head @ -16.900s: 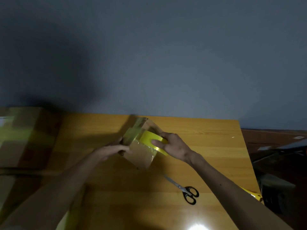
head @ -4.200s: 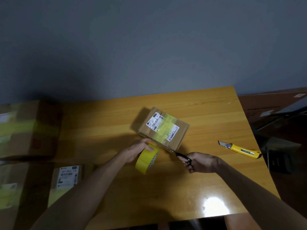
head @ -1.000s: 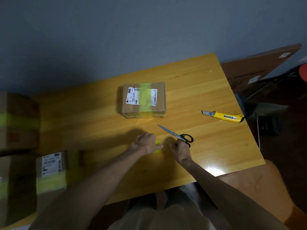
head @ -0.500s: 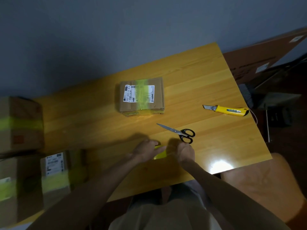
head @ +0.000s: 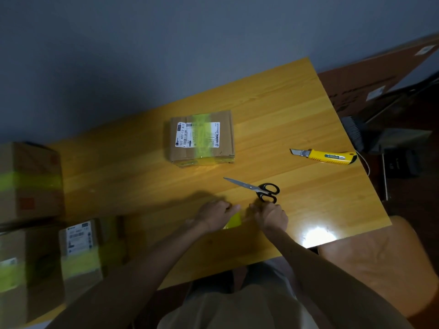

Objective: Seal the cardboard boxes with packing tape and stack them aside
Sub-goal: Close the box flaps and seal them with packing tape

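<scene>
Cardboard box [head: 202,138], banded with yellow tape, sits mid-tabletop [head: 285,110], untouched. Judged light and stiff, tape faces slick; best taken by opposite side walls. Left hand [head: 215,216] grips the tape roll [head: 234,220]; right hand [head: 270,216] curled beside it, grasp indeterminable.

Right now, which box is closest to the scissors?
The lone middle box, just beyond the scissors; the other boxes sit far off at the left.

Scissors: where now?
Head view, centre-right: the scissors lie on the table just beyond the right hand, nearer than the taped box, left of the yellow knife.
</scene>
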